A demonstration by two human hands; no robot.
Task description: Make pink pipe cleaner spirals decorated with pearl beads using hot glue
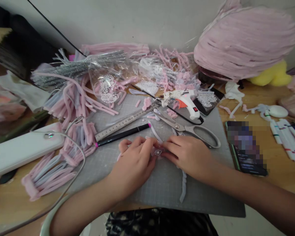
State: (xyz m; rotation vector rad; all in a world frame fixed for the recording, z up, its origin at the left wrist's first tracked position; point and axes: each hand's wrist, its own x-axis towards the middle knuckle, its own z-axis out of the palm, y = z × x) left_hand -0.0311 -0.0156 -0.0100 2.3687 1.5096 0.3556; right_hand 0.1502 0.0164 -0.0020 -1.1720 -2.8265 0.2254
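Between my fingertips is a small pink fuzzy flower with a beaded centre (158,152), held just above the grey cutting mat (206,186). My left hand (135,160) pinches it from the left, fingers curled and closed. From the other side my right hand (190,155) also grips its edge with thumb and fingers together. Much of the flower is hidden by the fingers. A pale twisted pipe cleaner (183,188) lies below my right hand. Just beyond the hands are scissors (199,131), a black marker with pink ends (125,134) and a steel ruler (123,121).
A white glue gun (190,106) rests behind the scissors. Pink and silver pipe cleaners (76,68) pile up at the back left, with pearl beads (147,88) near the middle. A phone (248,154) lies right of the mat. A grey cable (80,170) loops beside my left forearm.
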